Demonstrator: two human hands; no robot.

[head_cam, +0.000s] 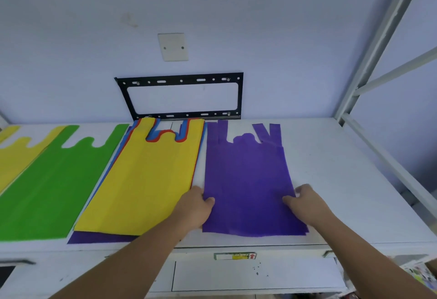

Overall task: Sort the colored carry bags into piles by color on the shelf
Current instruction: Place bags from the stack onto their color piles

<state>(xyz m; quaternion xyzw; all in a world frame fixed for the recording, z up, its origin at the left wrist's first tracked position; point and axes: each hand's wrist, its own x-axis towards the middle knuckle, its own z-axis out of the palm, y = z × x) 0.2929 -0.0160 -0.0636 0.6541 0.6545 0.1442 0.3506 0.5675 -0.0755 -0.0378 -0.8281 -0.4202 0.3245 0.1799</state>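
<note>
Now the purple bag (248, 180) lies between left hand (197, 204) and right hand (305, 200), both pinching its edges (length running away).

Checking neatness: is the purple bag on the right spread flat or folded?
Spread flat: the purple bag lies full length on the shelf, handles toward the wall; left hand and right hand pinch its sides.

Arms outstretched, left hand (196, 206) and right hand (305, 200) apparently pinch purple bag (246, 173).

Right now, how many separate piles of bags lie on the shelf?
4: yellow pile far left, green pile beside it, mixed stack mid-shelf, purple pile right. More may lie off-frame left.
</note>
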